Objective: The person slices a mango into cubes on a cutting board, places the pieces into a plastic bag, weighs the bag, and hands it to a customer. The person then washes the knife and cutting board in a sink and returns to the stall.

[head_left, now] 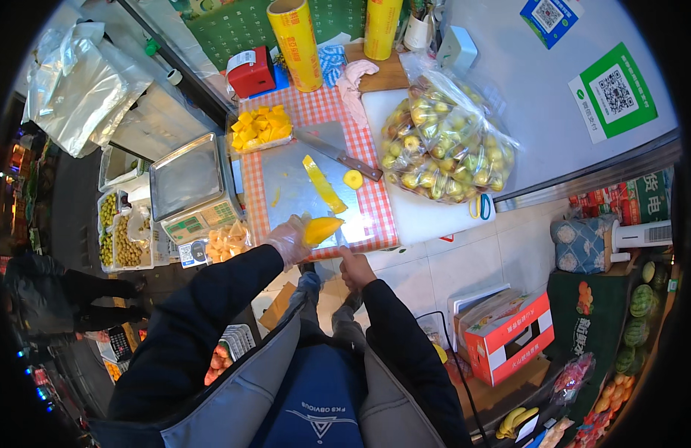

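Observation:
My left hand [284, 241], in a clear plastic glove, grips a peeled piece of yellow mango [322, 228] over the front of a metal board [285, 190]. My right hand [356, 270] is closed just below it on a small knife or peeler, mostly hidden. A long yellow strip [324, 181] and a round yellow slice [353, 179] lie nearby. Above them rests a wooden-handled knife [358, 166], beside a clear box of mango cubes [257, 128].
A bag of green fruit [446, 142] sits on a white board [435, 226] at right. A scale [187, 187] and fruit tubs [129, 239] stand left. Yellow film rolls [294, 41] stand behind, cartons [507, 340] below right. Another person [69, 295] is at far left.

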